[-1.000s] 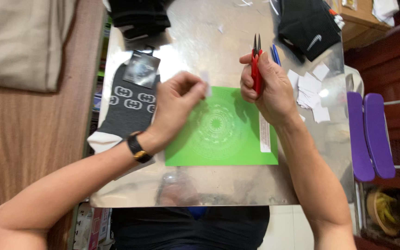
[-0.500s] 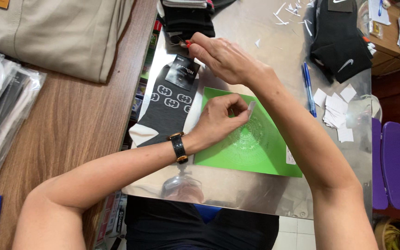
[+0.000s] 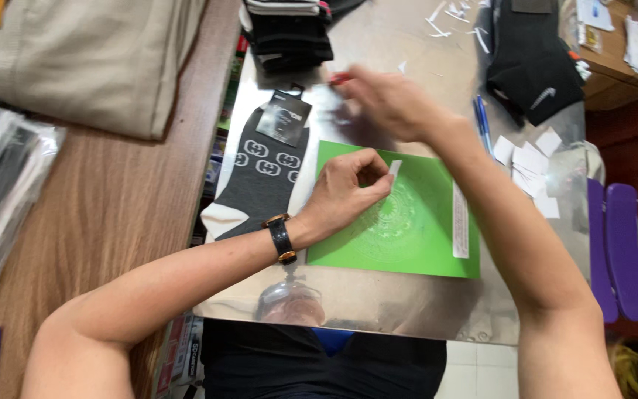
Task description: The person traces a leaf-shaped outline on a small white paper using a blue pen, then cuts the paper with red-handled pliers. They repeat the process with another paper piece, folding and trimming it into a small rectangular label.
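My left hand (image 3: 348, 191), with a black watch on the wrist, rests on a green cutting mat (image 3: 415, 236) and pinches a small white paper slip (image 3: 394, 168) between thumb and fingers. My right hand (image 3: 389, 100) is blurred above the mat's far edge, over the shiny metal table (image 3: 407, 44). Its fingers are closed on red snips (image 3: 340, 77), of which only the red tip shows. A grey patterned sock (image 3: 256, 181) with a dark card tag (image 3: 283, 118) lies just left of the mat, close to my left hand.
A stack of black socks (image 3: 289, 29) sits at the table's far edge, and more black socks (image 3: 533, 66) lie at the far right. Blue pens (image 3: 481, 122) and white paper slips (image 3: 529, 159) lie right of the mat. On the wooden surface to the left are a beige bag (image 3: 90, 59) and plastic packs (image 3: 1, 199).
My right hand with the red snips swung left across the table toward the sock's tag, then drew back a little to the right. My left hand stayed on the mat holding the slip.
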Tool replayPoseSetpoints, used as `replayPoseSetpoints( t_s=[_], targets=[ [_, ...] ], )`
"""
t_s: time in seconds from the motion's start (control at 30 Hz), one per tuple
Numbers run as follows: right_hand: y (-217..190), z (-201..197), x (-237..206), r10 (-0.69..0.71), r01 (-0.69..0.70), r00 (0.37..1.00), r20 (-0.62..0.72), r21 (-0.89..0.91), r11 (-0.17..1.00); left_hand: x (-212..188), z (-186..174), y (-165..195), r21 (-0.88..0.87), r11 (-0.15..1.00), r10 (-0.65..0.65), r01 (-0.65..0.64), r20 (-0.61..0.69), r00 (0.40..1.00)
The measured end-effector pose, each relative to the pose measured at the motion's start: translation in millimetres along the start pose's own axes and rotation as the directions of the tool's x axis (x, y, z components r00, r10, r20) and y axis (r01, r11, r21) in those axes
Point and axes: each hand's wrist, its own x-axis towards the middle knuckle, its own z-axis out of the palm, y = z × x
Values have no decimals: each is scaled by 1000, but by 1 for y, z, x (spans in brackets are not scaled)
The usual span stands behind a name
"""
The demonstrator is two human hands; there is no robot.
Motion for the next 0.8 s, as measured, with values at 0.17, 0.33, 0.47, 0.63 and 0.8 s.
replayPoseSetpoints(
  t_s=[0.17, 0.33, 0.47, 0.63, 0.8],
  targets=[
    [41, -32, -49, 216, -335, 910, -353, -320, 886, 0, 1, -2, 45, 999, -23, 22, 16, 1000],
    [52, -18, -54, 314, -99, 913, -260, 605, 790, 2, -3, -3, 100, 994, 45, -52, 67, 997],
    [49, -13, -63, 367, 35, 798, -479, 644, 764, 4, -6, -6, -62, 998, 1, 0, 15, 1000],
    [24, 22, -115, 384, -67, 894, -232, 778, 625, 7, -7, -10, -246, 968, -44, 39, -15, 999],
    [21, 47, -140, 355, -61, 931, -83, 924, 378, 11, -13, -7, -311, 944, -119, 112, -3, 993]
  ],
)
